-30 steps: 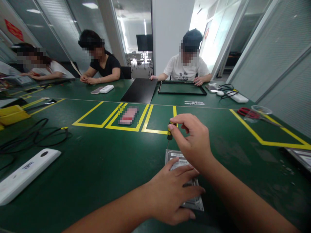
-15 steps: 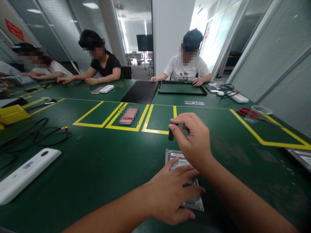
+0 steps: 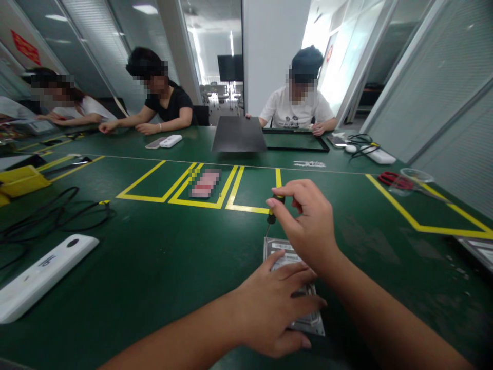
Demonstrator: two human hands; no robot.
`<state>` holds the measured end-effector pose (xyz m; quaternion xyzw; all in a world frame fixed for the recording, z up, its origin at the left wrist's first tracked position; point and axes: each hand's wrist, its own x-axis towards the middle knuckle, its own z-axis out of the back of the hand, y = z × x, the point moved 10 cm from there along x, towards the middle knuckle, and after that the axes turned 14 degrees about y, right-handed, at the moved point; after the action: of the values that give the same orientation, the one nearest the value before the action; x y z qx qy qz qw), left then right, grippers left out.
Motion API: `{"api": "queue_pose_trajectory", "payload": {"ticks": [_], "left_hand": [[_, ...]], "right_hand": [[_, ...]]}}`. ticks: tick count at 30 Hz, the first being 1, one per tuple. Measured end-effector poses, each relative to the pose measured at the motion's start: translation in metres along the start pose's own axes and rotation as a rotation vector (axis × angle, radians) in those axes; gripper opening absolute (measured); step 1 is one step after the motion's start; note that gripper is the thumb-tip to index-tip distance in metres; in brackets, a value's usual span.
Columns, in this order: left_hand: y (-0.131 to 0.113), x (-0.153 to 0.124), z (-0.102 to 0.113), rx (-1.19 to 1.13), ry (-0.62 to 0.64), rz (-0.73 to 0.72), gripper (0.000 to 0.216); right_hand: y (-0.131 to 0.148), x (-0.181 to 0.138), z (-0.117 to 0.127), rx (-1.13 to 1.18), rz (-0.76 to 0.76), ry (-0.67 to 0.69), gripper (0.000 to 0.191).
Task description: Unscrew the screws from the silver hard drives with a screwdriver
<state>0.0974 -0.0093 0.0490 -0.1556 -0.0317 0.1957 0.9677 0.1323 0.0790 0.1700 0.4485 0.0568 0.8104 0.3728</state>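
Note:
A silver hard drive (image 3: 278, 248) lies flat on the green table (image 3: 162, 257) in front of me. My left hand (image 3: 273, 306) rests on it with fingers spread flat, pressing it down and covering most of it. My right hand (image 3: 308, 223) is closed in a pinch on the handle of a small black-and-yellow screwdriver (image 3: 271, 213). The screwdriver stands nearly upright with its tip at the drive's far left corner.
A white device (image 3: 38, 275) and black cables (image 3: 54, 216) lie at the left, a yellow tray (image 3: 17, 181) beyond them. Yellow tape boxes mark the table. Red scissors (image 3: 393, 179) sit far right. Across the table three people sit; one lifts a black panel (image 3: 239, 134) beside a frame (image 3: 296, 141).
The person opposite has raised the black panel off the table and tilted it up. My right hand's fingers have shifted slightly on the screwdriver handle. My left hand stays put.

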Motion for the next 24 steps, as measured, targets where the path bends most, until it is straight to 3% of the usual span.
{"api": "queue_pose_trajectory", "payload": {"ticks": [9, 13, 15, 20, 24], "left_hand": [[0.0, -0.002, 0.008, -0.033, -0.021, -0.04, 0.064], [0.008, -0.006, 0.018, -0.055, -0.115, -0.041, 0.037], [0.025, -0.011, 0.028, -0.047, -0.224, 0.103, 0.018], [0.085, -0.045, 0.048, -0.12, -0.465, 0.643, 0.018], [0.112, -0.051, 0.042, -0.213, -0.445, 0.755, 0.013]], "right_hand": [[-0.001, -0.001, -0.001, -0.002, -0.027, -0.013, 0.008], [-0.004, -0.002, 0.001, -0.041, -0.041, -0.017, 0.013], [-0.005, -0.002, 0.002, -0.042, -0.056, -0.018, 0.017], [-0.002, 0.0, -0.001, 0.005, -0.022, 0.004, 0.012], [-0.003, 0.0, 0.0, -0.01, -0.026, -0.006, 0.012]]}}
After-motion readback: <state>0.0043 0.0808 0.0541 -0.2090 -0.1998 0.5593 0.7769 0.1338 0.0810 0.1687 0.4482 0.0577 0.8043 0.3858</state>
